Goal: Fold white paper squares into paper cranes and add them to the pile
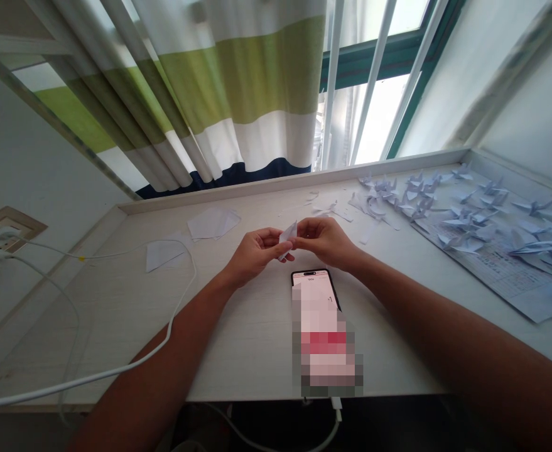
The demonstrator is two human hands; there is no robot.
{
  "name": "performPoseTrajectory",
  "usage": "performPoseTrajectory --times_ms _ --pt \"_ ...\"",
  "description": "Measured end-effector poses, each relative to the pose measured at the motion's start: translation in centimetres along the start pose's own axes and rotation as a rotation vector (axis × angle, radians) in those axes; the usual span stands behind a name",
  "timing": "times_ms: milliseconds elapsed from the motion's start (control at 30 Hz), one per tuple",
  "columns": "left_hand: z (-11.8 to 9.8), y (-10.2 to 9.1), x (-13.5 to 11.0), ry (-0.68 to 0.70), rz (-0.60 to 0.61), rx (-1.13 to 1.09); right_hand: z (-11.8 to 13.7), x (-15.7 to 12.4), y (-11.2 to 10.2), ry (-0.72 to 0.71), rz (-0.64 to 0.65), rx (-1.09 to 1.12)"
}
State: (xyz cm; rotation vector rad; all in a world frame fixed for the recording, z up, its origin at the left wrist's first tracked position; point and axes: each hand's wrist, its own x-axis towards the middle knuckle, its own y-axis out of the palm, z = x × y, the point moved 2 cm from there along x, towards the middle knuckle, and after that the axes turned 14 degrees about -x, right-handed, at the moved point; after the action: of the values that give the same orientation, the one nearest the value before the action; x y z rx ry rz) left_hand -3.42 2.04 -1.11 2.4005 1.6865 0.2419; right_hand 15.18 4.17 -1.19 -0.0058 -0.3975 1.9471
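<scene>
A small folded piece of white paper [287, 238] is held between both hands above the pale desk [115, 314]. My left hand [257, 251] pinches its left side with curled fingers. My right hand [325, 238] pinches its right side, fingers closed around the fold. Both hands hover just beyond a phone [320, 314] that lies flat on the desk with its screen lit.
Several folded paper cranes [473, 213] lie over a printed sheet [515, 276] at the right. Paper scraps [341, 210] and flat white sheets [212, 223] lie near the window ledge. A white cable [176, 314] loops across the left. A striped curtain [238, 94] hangs behind.
</scene>
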Motion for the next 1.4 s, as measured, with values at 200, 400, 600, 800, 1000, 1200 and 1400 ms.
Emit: performPoseTrajectory --times_ms 200,400,600,800,1000,1200,1400 --pt "0.1 0.1 0.0 -0.009 -0.006 0.001 0.5 -0.2 0.0 0.016 -0.020 0.058" --pt "-0.2 0.8 -0.2 -0.061 -0.003 -0.010 0.7 -0.2 -0.2 0.000 -0.092 -0.048" --pt "0.0 0.8 -0.5 -0.119 -0.018 -0.007 -0.1 0.2 -0.9 -0.004 -0.197 0.051" --pt "-0.1 0.9 -0.5 -0.114 0.001 -0.034 0.0 0.0 -0.5 -0.093 -0.038 -0.073" --pt "0.1 0.6 -0.2 -0.078 -0.044 -0.027 -0.1 0.0 0.1 -0.034 -0.109 0.090" --pt "0.8 0.1 0.0 -0.053 -0.059 -0.022 -0.6 0.3 0.3 0.030 -0.161 0.172" --pt "1.1 -0.1 0.2 0.020 -0.023 0.082 -0.4 0.3 -0.3 0.106 -0.279 0.139"
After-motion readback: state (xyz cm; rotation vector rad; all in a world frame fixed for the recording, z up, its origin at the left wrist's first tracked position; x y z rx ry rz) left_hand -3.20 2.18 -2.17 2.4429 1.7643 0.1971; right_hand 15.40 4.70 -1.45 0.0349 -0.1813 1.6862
